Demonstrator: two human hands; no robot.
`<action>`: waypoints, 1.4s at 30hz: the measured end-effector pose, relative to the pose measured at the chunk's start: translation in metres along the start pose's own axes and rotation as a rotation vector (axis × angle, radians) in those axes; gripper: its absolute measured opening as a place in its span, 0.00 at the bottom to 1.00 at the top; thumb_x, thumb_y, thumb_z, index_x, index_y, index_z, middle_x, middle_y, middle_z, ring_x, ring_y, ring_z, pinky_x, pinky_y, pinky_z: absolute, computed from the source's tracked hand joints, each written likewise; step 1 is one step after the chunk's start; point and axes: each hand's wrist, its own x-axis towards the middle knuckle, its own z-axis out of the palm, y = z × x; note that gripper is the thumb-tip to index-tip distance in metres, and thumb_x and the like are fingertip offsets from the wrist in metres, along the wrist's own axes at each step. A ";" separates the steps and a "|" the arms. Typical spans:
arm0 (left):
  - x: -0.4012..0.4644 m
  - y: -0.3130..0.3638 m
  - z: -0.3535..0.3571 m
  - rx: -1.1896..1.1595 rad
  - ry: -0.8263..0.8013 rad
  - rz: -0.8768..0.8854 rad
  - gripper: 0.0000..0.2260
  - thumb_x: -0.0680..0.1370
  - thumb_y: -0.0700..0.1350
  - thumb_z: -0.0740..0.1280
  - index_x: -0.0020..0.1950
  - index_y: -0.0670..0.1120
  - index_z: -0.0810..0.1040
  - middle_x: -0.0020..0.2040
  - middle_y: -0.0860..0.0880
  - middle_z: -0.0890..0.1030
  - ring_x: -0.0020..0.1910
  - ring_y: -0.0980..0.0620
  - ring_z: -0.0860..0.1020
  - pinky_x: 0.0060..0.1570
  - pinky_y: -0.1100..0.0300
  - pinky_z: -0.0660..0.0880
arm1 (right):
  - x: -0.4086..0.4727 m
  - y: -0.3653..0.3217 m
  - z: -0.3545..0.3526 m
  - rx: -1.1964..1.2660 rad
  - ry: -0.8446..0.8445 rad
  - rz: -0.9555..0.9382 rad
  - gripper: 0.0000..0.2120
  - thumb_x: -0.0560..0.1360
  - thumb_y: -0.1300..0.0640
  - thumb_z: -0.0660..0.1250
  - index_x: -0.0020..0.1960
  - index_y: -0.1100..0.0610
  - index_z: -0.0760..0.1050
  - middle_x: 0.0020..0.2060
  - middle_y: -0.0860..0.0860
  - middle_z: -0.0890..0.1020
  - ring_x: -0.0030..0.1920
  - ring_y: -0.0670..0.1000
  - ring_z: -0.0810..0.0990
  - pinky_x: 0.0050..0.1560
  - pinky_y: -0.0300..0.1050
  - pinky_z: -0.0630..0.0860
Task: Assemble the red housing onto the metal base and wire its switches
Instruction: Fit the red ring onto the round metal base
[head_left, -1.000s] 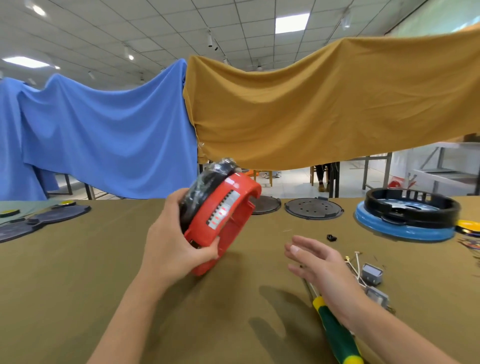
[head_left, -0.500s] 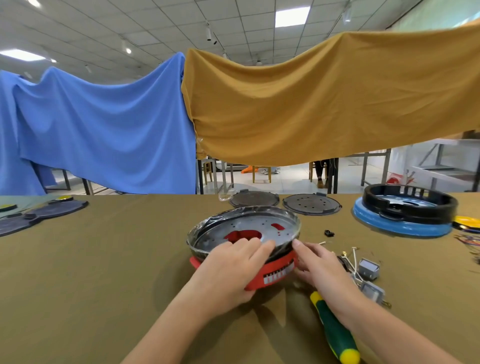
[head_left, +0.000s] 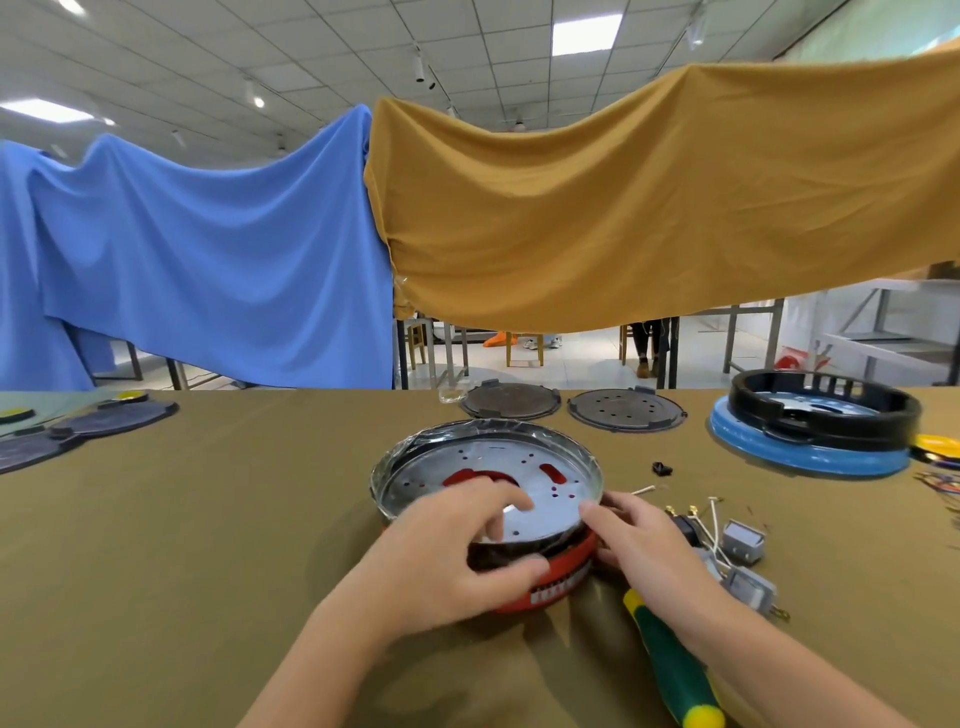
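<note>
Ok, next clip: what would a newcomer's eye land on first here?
Probably the two big cloths hung across the background, blue cloth on the left and mustard cloth on the right. Then, centre table, the shiny metal base sitting in the red housing, with the left hand gripping its near edge and the right hand touching its right side.

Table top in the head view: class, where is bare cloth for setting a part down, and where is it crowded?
Bare cloth lies left of the red housing, out to the dark mats. Crowded on the right: the grey switches, wires and screwdriver sit beside the right hand.
</note>
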 end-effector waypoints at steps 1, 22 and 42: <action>0.001 -0.003 -0.002 -0.051 0.116 -0.043 0.15 0.75 0.61 0.64 0.58 0.57 0.76 0.44 0.61 0.75 0.46 0.59 0.76 0.46 0.64 0.73 | 0.001 0.000 0.000 0.000 -0.001 0.001 0.04 0.79 0.45 0.63 0.48 0.41 0.76 0.46 0.42 0.84 0.51 0.44 0.82 0.55 0.47 0.81; 0.009 -0.044 0.010 -0.671 0.524 -1.031 0.07 0.76 0.38 0.58 0.52 0.45 0.70 0.44 0.50 0.74 0.39 0.54 0.71 0.34 0.55 0.65 | -0.007 -0.010 0.002 0.139 0.069 -0.066 0.03 0.80 0.48 0.64 0.49 0.41 0.75 0.40 0.32 0.83 0.43 0.32 0.81 0.32 0.27 0.75; 0.004 -0.049 0.014 -0.854 0.520 -1.047 0.19 0.72 0.36 0.62 0.63 0.44 0.70 0.50 0.48 0.77 0.43 0.52 0.75 0.36 0.57 0.68 | 0.012 -0.023 -0.037 0.018 0.148 0.030 0.11 0.82 0.50 0.61 0.60 0.54 0.75 0.52 0.49 0.82 0.51 0.47 0.82 0.51 0.43 0.78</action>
